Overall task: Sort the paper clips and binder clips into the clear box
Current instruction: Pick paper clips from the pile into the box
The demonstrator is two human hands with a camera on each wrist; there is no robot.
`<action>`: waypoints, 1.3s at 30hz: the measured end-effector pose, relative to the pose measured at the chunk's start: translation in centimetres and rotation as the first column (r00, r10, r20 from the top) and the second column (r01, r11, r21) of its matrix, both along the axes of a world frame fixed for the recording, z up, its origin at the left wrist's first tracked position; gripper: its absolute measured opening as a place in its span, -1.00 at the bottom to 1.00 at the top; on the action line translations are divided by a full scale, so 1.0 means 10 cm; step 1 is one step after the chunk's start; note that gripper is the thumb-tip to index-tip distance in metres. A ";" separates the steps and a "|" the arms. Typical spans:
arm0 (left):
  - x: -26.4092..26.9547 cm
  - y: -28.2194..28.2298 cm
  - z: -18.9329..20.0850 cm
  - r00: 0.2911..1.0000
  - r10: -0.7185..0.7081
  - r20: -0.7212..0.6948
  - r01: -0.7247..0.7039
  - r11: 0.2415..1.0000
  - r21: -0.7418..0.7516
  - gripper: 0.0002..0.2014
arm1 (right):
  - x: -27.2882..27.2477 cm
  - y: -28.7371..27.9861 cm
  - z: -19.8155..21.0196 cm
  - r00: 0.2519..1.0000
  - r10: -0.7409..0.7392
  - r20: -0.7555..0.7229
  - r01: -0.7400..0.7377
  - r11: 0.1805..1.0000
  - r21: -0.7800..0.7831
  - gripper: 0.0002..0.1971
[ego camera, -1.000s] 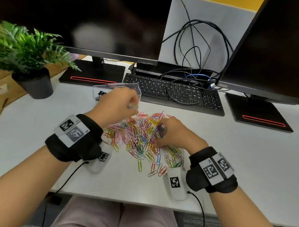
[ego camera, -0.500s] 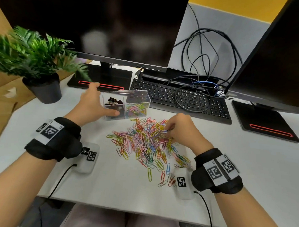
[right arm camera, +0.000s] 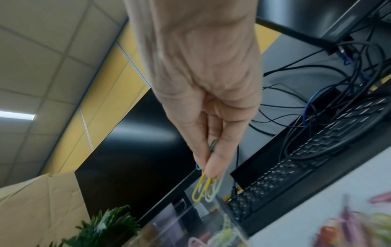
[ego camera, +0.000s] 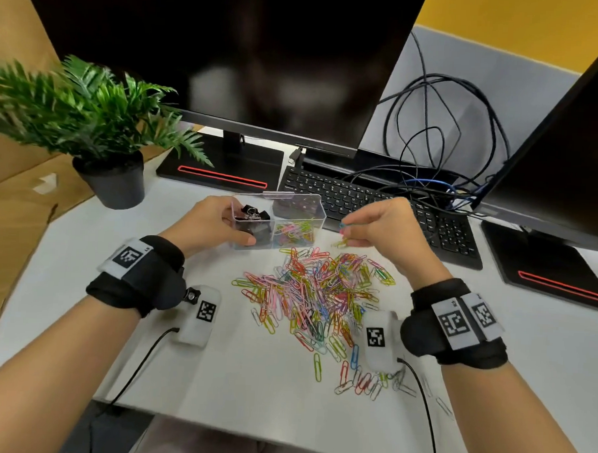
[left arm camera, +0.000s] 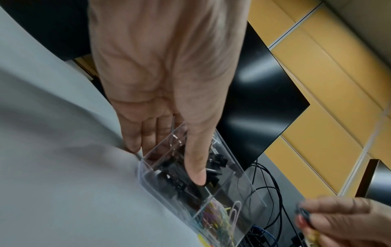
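Note:
The clear box (ego camera: 320, 216) stands on the white desk, split in two compartments. Black binder clips (ego camera: 253, 214) fill its left one, coloured paper clips (ego camera: 295, 233) its right one. My left hand (ego camera: 215, 224) holds the box's left end, thumb (left arm camera: 195, 160) across the front wall, fingers (left arm camera: 146, 133) behind. My right hand (ego camera: 376, 226) hovers just right of the box and pinches a few paper clips (right arm camera: 204, 188), yellow and pale ones hanging from the fingertips. A loose pile of coloured paper clips (ego camera: 317, 295) lies on the desk below both hands.
A black keyboard (ego camera: 377, 209) with tangled cables (ego camera: 431, 146) lies right behind the box. Two monitors on black stands (ego camera: 221, 168) rise at the back. A potted plant (ego camera: 111, 180) stands at the left. The desk's front edge (ego camera: 281, 441) is near my lap.
My left hand left the pile and took hold of the box's left end. My right hand rose from the pile with paper clips and moved toward the box. The camera shifted closer.

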State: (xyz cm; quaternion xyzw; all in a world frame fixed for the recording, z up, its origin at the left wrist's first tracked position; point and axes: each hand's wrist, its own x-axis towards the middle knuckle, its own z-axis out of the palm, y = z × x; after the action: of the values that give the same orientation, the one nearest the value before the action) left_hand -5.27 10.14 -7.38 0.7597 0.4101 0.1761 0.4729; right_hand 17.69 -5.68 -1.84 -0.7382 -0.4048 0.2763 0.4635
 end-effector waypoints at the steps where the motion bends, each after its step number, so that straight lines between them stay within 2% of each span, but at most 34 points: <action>1: 0.00 0.00 0.00 1.000 0.000 0.009 0.000 1.000 -0.005 -0.64 | -0.02 0.05 0.04 1.000 -0.002 -0.024 0.002 0.999 0.035 -0.89; 8: 0.00 -0.03 0.00 0.999 -0.015 0.035 0.015 1.000 -0.006 -0.66 | -0.18 0.49 0.11 0.994 -0.003 -0.108 0.023 0.983 0.183 -0.88; 13: 0.01 -0.01 0.00 0.999 -0.027 0.020 0.027 1.000 0.004 -0.66 | -0.23 0.63 -0.02 0.999 -0.004 -0.036 0.008 0.993 0.119 -0.89; 18: 0.00 0.02 -0.03 1.000 -0.012 0.004 0.012 1.000 0.004 -0.59 | -0.26 0.61 -0.04 0.997 0.056 0.044 -0.058 0.997 0.056 -0.88; 23: -0.01 0.03 -0.05 1.000 -0.019 0.007 0.019 1.000 -0.002 -0.59 | -0.14 0.46 0.09 0.999 -0.046 -0.021 0.048 0.991 0.122 -0.88; 25: -0.01 0.03 -0.04 1.000 -0.019 0.015 0.020 1.000 -0.002 -0.61 | -0.02 0.39 0.07 0.993 -0.115 0.018 0.114 0.993 0.036 -0.84; 27: -0.01 0.03 -0.03 1.000 -0.027 0.013 0.027 1.000 0.004 -0.62 | 0.10 0.32 -0.03 0.979 -0.132 0.153 0.152 0.981 -0.122 -0.79; 29: -0.01 0.03 -0.03 0.999 -0.033 0.009 0.032 0.999 0.005 -0.64 | 0.21 0.27 -0.15 0.935 -0.028 0.353 0.147 0.937 -0.316 -0.79; 31: 0.00 0.03 -0.03 0.999 -0.035 0.008 0.035 0.999 0.003 -0.63 | 0.28 0.21 -0.25 0.888 0.093 0.450 0.158 0.857 -0.490 -0.74; 34: 0.00 0.03 -0.03 0.999 -0.034 0.004 0.034 0.999 0.003 -0.63 | 0.26 0.13 -0.29 0.859 0.205 0.469 0.155 0.769 -0.620 -0.71; 39: 0.01 0.00 -0.01 0.999 -0.032 0.005 0.032 0.999 0.000 -0.67 | 0.12 0.08 -0.23 0.825 0.389 0.409 0.022 0.702 -0.712 -0.62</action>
State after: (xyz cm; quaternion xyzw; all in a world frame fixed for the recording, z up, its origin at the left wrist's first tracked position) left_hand -5.16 10.18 -7.46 0.7657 0.3967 0.1706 0.4767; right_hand 18.89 -4.90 -4.18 -0.8562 -0.4587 0.2378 -0.0069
